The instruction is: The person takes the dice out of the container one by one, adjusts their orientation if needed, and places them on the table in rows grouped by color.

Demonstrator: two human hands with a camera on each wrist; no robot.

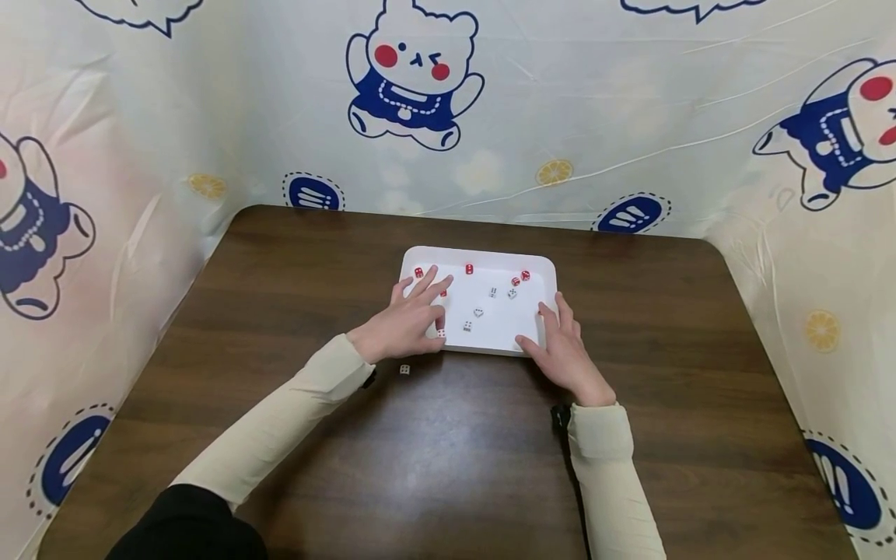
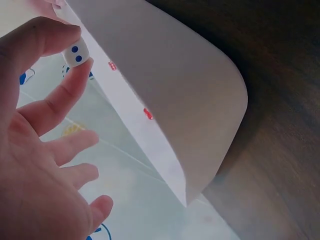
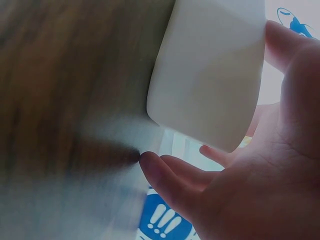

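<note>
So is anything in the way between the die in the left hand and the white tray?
Nothing visible. The left hand pinches a white die with blue pips right beside the white tray, with no object between them.

- White tray (image 1: 539, 266) on brown tabletop (image 1: 280, 264), red and white dice inside.
- Left hand (image 1: 409, 319) over tray's left edge, fingers spread.
- Right hand (image 1: 565, 350) rests at tray's near right corner.
- One white die (image 1: 404, 369) on tabletop just beside left wrist.
</note>
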